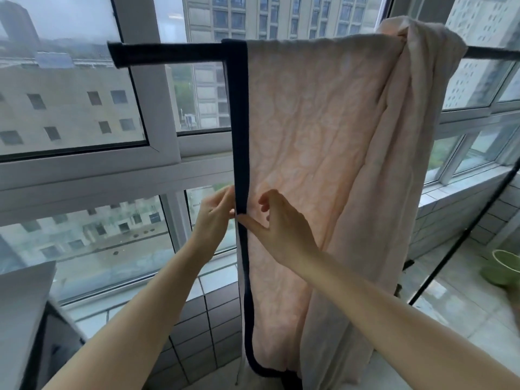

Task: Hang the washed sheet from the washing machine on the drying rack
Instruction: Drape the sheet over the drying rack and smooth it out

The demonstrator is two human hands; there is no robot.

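Pinching crinkled pink sheet (318, 136) by dark border (240, 122): left hand (213, 218); right hand (281, 229)

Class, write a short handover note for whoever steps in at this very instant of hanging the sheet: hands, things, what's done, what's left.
Left hand pinches the dark border halfway down the sheet.
Right hand has its thumb on the same border; whether it grips is unclear.
The sheet hangs over the rack's top bar, bunched and twisted at its right end.
Done: sheet is on the rack.
Left: probably spread the bunched part along the bar and straighten the edge.
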